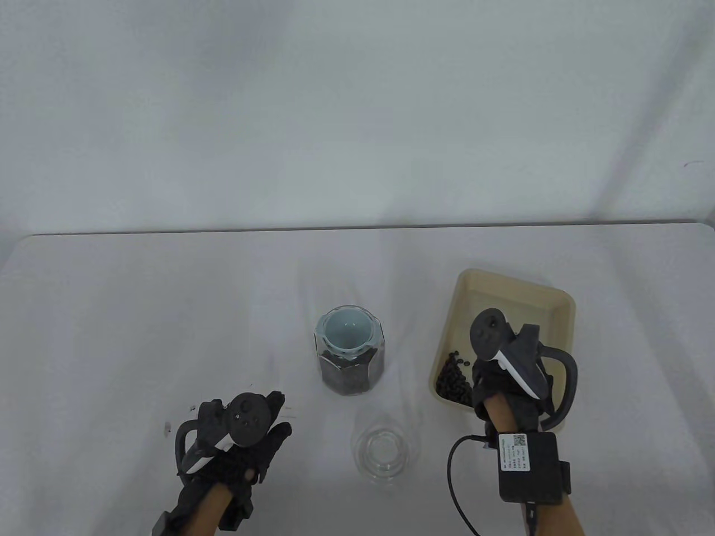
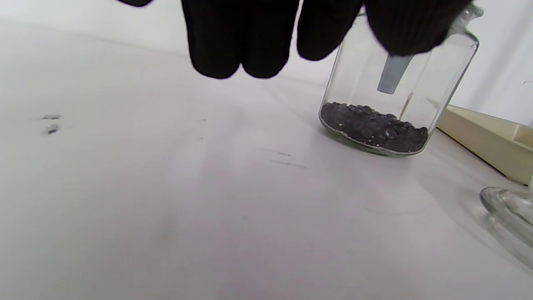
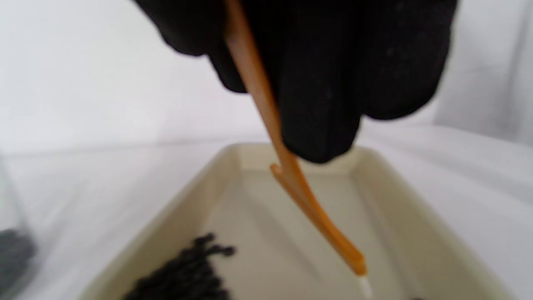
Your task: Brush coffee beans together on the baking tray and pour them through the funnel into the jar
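Note:
A cream baking tray (image 1: pixel 550 294) sits at the right, with a heap of dark coffee beans (image 1: pixel 452 381) in its near left corner. My right hand (image 1: pixel 511 385) hovers over the tray's near end and grips an orange brush handle (image 3: pixel 291 179); the brush's pale tip (image 3: pixel 365 286) points down at the tray floor (image 3: pixel 266 250) right of the beans (image 3: pixel 183 275). At the table's middle stands the glass jar (image 1: pixel 351 357), partly filled with beans (image 2: pixel 372 127), with a pale blue funnel (image 1: pixel 347 329) in its mouth. My left hand (image 1: pixel 246 441) rests on the table left of the jar, fingers (image 2: pixel 237 41) straight, holding nothing.
A clear glass lid (image 1: pixel 384 453) lies on the table in front of the jar, between my hands. A few dark specks (image 1: pixel 166 429) mark the white table (image 1: pixel 139 312) near the left hand. The table's far edge runs across the middle of the table view.

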`<state>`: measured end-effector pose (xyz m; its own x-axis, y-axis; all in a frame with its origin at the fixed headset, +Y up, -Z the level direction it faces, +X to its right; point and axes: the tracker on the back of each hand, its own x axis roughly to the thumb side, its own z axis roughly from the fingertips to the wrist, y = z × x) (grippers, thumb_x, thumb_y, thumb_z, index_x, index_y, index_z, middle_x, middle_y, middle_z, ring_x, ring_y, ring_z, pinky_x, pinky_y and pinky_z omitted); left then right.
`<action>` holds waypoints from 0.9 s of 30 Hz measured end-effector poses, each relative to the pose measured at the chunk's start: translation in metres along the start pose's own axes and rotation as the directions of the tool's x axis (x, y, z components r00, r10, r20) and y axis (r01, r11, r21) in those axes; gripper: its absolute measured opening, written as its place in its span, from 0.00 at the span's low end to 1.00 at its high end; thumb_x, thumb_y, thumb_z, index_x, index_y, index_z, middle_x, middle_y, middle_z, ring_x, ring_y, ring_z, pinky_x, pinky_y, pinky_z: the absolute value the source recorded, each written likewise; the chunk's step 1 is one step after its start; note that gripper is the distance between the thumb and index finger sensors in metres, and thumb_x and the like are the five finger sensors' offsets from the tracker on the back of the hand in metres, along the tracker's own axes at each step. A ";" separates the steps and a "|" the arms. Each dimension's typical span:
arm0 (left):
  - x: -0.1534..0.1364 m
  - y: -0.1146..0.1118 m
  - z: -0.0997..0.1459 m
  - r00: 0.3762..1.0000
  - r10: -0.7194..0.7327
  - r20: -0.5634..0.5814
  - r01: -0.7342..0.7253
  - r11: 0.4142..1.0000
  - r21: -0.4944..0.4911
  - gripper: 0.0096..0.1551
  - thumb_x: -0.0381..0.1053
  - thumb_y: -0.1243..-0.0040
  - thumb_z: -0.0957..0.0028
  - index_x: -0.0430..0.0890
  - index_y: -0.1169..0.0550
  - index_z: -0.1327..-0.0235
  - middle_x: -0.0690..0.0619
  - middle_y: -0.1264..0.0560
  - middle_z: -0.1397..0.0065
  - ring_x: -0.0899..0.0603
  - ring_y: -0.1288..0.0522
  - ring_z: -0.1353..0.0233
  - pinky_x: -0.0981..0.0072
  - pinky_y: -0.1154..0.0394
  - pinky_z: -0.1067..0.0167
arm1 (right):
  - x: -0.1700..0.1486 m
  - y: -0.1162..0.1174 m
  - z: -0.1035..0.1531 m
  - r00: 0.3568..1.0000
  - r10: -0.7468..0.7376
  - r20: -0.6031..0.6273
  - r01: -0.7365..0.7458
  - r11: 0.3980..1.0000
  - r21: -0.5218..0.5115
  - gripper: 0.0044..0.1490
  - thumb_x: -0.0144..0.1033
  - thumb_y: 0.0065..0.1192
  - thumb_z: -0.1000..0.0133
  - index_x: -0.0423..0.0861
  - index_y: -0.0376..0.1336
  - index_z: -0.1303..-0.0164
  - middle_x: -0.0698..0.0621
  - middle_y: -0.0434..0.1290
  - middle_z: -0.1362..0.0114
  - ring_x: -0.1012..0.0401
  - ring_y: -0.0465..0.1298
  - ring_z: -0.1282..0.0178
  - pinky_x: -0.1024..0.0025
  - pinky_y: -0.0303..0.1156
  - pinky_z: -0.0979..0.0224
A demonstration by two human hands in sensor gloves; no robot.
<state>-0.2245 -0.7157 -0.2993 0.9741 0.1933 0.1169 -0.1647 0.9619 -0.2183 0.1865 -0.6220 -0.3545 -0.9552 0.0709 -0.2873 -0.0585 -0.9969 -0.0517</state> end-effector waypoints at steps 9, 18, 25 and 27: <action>0.000 0.000 0.000 1.000 0.005 0.012 -0.005 1.000 0.008 0.40 0.69 0.48 0.51 0.57 0.34 0.24 0.50 0.31 0.21 0.39 0.28 0.22 0.27 0.45 0.26 | -0.040 0.020 -0.008 0.994 0.013 -0.111 -0.009 0.999 0.033 0.26 0.40 0.62 0.47 0.42 0.73 0.43 0.34 0.84 0.46 0.48 0.89 0.55 0.52 0.84 0.52; 0.000 0.000 0.001 1.000 0.005 0.004 -0.005 1.000 0.001 0.40 0.69 0.48 0.51 0.57 0.34 0.24 0.49 0.31 0.21 0.39 0.28 0.22 0.27 0.45 0.26 | -0.045 0.033 -0.013 0.987 -0.054 -0.154 0.059 0.998 0.028 0.26 0.40 0.63 0.48 0.41 0.74 0.44 0.34 0.85 0.48 0.49 0.90 0.57 0.53 0.85 0.54; 0.000 0.000 0.001 1.000 -0.001 0.002 0.001 1.000 -0.006 0.40 0.69 0.48 0.51 0.57 0.35 0.24 0.49 0.31 0.21 0.39 0.28 0.22 0.27 0.45 0.26 | -0.031 0.037 -0.016 0.988 -0.062 -0.140 0.069 0.997 0.043 0.26 0.40 0.63 0.48 0.41 0.73 0.44 0.34 0.85 0.48 0.49 0.90 0.58 0.53 0.85 0.55; 0.000 0.000 0.001 1.000 0.001 -0.001 -0.001 1.000 -0.007 0.40 0.69 0.48 0.51 0.57 0.34 0.24 0.49 0.31 0.21 0.39 0.28 0.22 0.27 0.45 0.26 | -0.022 0.039 -0.017 0.991 -0.034 -0.133 0.041 0.998 0.048 0.27 0.41 0.63 0.48 0.40 0.74 0.44 0.33 0.86 0.49 0.49 0.91 0.59 0.53 0.86 0.55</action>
<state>-0.2250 -0.7155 -0.2982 0.9741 0.1941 0.1162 -0.1645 0.9603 -0.2253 0.2096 -0.6620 -0.3661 -0.9057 0.1084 -0.4098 -0.1111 -0.9937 -0.0174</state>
